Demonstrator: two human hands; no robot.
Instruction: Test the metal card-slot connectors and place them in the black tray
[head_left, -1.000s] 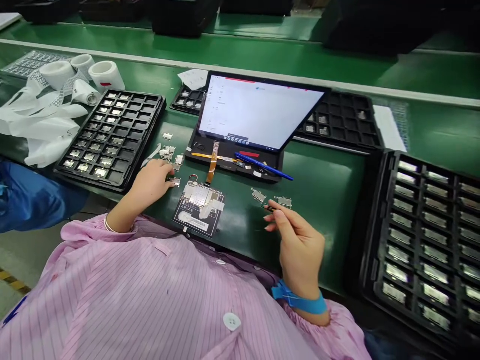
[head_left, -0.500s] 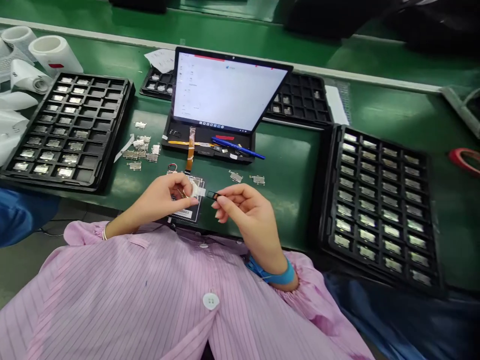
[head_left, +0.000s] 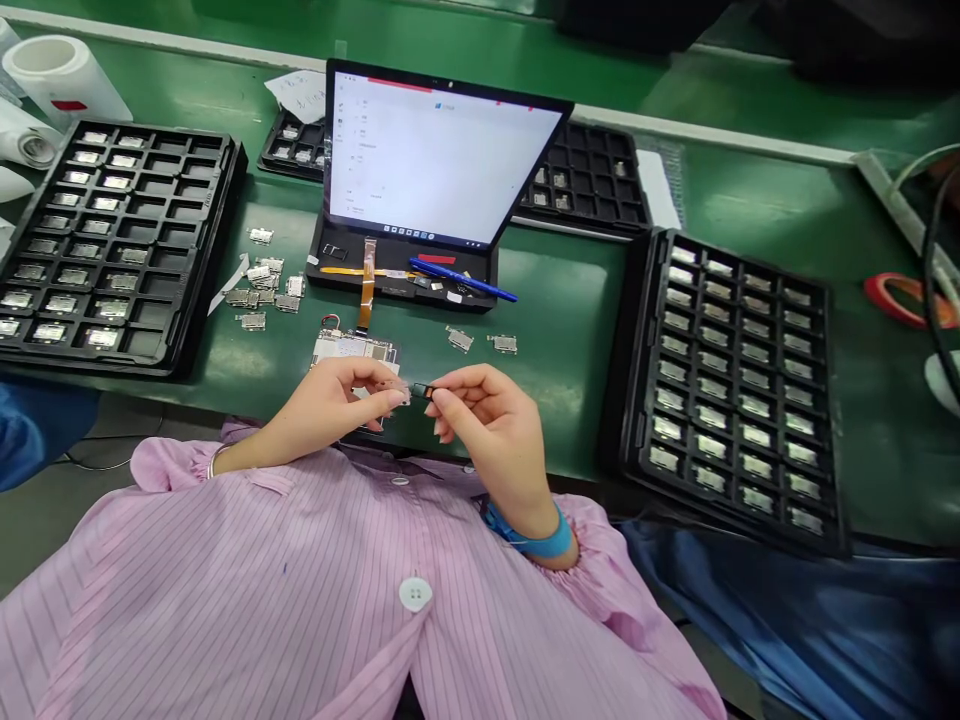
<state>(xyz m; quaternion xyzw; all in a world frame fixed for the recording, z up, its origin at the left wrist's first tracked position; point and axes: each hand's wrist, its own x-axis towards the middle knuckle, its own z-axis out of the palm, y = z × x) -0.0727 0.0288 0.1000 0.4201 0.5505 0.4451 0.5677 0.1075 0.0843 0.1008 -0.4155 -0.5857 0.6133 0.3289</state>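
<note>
Pinches a small dark part (head_left: 421, 390) between thumb and forefinger of the right hand (head_left: 487, 425), above the near edge of the green bench (head_left: 570, 330). Holds the left hand (head_left: 330, 400) fingertip to fingertip with it, curled over a circuit board (head_left: 352, 350); too small to tell whether those fingers grip anything. Wears a blue wrist strap (head_left: 536, 540) on the right wrist. Beyond the hands: an orange flex cable (head_left: 366, 285) between the board and a propped tablet (head_left: 435, 160) with a lit white screen, a blue pen (head_left: 461, 280) at its foot, loose metal parts (head_left: 262, 285) to the left. On either side, a left tray (head_left: 202, 260) and a right tray (head_left: 637, 380), both black, with rows of silvery pieces in their compartments.
</note>
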